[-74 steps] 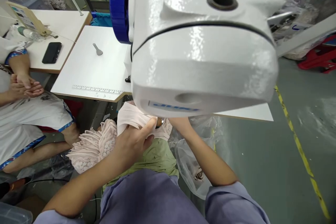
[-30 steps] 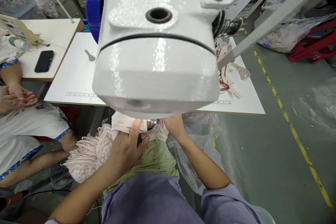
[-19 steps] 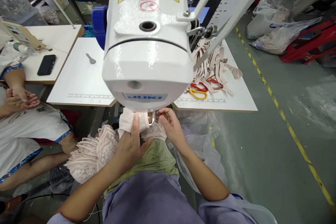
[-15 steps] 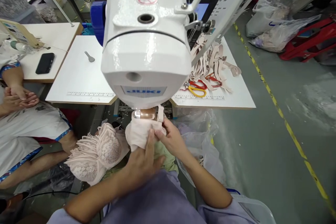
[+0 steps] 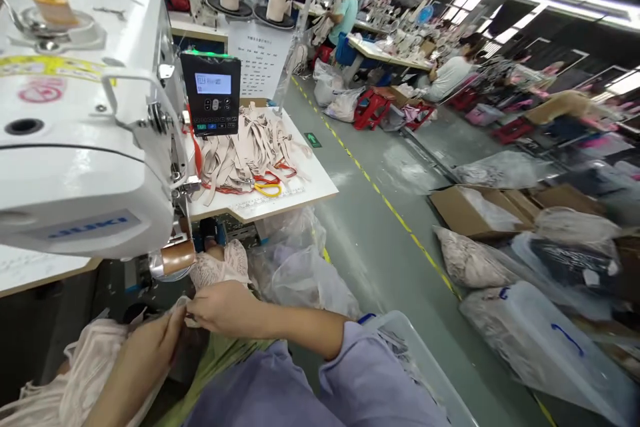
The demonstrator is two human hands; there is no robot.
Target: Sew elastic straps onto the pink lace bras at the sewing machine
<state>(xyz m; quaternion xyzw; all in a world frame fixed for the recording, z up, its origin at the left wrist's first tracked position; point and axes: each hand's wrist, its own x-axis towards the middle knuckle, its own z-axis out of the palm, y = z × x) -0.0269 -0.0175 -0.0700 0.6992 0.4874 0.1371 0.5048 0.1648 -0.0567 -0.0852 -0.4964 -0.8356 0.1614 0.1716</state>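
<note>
My left hand (image 5: 150, 347) and my right hand (image 5: 223, 309) meet just below the head of the white sewing machine (image 5: 80, 127). Both pinch the pale pink lace garment (image 5: 90, 360), which hangs over my lap at lower left. Another part of the lace (image 5: 220, 265) shows just above my right hand, beside the machine's brown cylinder arm (image 5: 176, 258). Fingers of both hands are closed on the fabric.
A pile of pink straps (image 5: 245, 147) with yellow and red scissors (image 5: 267, 185) lies on the white table (image 5: 310, 187) by a control panel (image 5: 212, 95). Plastic bags (image 5: 295, 267) and a clear bin (image 5: 415, 360) stand to my right. Boxes and bagged goods (image 5: 500, 240) line the aisle; other workers sit far behind.
The view has swung to the right, revealing the aisle and factory floor. Both hands have drawn the garment down from under the machine toward my lap.
</note>
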